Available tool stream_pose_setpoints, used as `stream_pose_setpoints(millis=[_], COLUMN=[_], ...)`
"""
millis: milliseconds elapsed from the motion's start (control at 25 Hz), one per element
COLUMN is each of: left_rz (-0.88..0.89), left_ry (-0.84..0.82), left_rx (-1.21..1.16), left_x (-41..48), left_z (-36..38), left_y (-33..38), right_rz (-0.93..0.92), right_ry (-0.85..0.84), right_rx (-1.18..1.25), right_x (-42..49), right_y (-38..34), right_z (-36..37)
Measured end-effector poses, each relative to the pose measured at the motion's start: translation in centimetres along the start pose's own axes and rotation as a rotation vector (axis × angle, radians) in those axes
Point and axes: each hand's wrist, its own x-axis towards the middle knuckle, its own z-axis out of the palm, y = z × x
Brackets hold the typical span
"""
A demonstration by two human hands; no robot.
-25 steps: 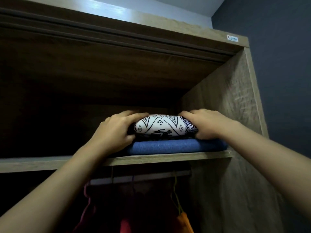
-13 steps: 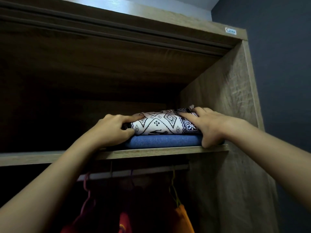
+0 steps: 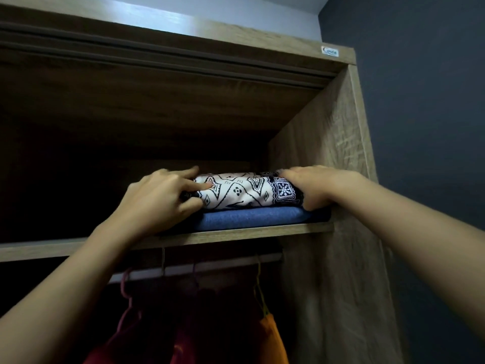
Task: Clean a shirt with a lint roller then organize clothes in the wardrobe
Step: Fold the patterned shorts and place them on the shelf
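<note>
Head view looks up into a wood-grain wardrobe point(image 3: 328, 158) that stands against a dark blue wall point(image 3: 420, 127). Its side panel closes off the right end of the upper shelf point(image 3: 249, 233), and the back of that compartment is too dark to read. Under the shelf a pale rail point(image 3: 210, 266) carries hangers with a red garment point(image 3: 181, 345) and an orange garment point(image 3: 271, 337).

A folded blue garment point(image 3: 246, 218) lies flat at the shelf's front right corner, close to the front edge. The folded patterned garment point(image 3: 241, 191), white with black geometric print, sits directly on top of it.

The left grip point(image 3: 157, 198) pinches the patterned garment's left end, index finger on top and thumb at the lower fold. The right grip point(image 3: 317, 187) clasps the right end just beside the side panel, with fingers laid over the top and the thumb down the front. The garment spans the gap between both.

A small brand sticker point(image 3: 330, 51) marks the wardrobe's top right corner.
</note>
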Motion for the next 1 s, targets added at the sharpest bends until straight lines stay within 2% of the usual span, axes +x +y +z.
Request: stream_pose_setpoints(millis=[80, 160, 320, 400, 520, 600, 680, 840, 920, 1000], left_rz=[0.031, -0.014, -0.019, -0.025, -0.13, -0.152, -0.149, -0.14, -0.061, 0.014], left_ry=[-0.085, -0.182, -0.142, -0.186, -0.275, -0.261, -0.163, 0.368, 0.452, 0.459], left_rx=[-0.035, -0.094, -0.053, -0.023, 0.063, 0.047, -0.074, -0.35, -0.379, -0.354], left_x=[-0.3, -0.4, 1.7, 3.0, 3.5, 3.2, 2.5, -1.2, -4.5, -8.3], left_z=[-0.8, -1.4, -0.9, -0.4, 0.5, 0.8, 0.6, 0.2, 1.3, 2.7], left_y=[0.3, 0.4, 1.9, 3.0, 3.7, 3.9, 3.4, 2.0, 2.1, 2.6], right_rz=[0.005, 0.006, 0.015, 0.008, -0.003, -0.005, -0.003, 0.07, 0.071, 0.028], right_ry=[-0.013, -0.013, -0.03, -0.01, -0.012, -0.028, 0.004, 0.195, 0.266, 0.376], right_rx=[0.029, 0.044, 0.026, 0.016, 0.065, 0.084, 0.117, 0.16, 0.18, 0.238], right_x=[-0.4, -1.0, -1.1, -1.1, -1.2, -1.3, -1.6, -4.9, -7.1, -8.9], right_y=[0.1, 0.0, -0.4, -0.5, -0.5, -0.2, -0.1, -0.7, -2.2, -4.8], right_z=[0.3, 0.5, 0.1, 0.2, 0.6, 0.5, 0.4, 1.5, 3.1, 5.2])
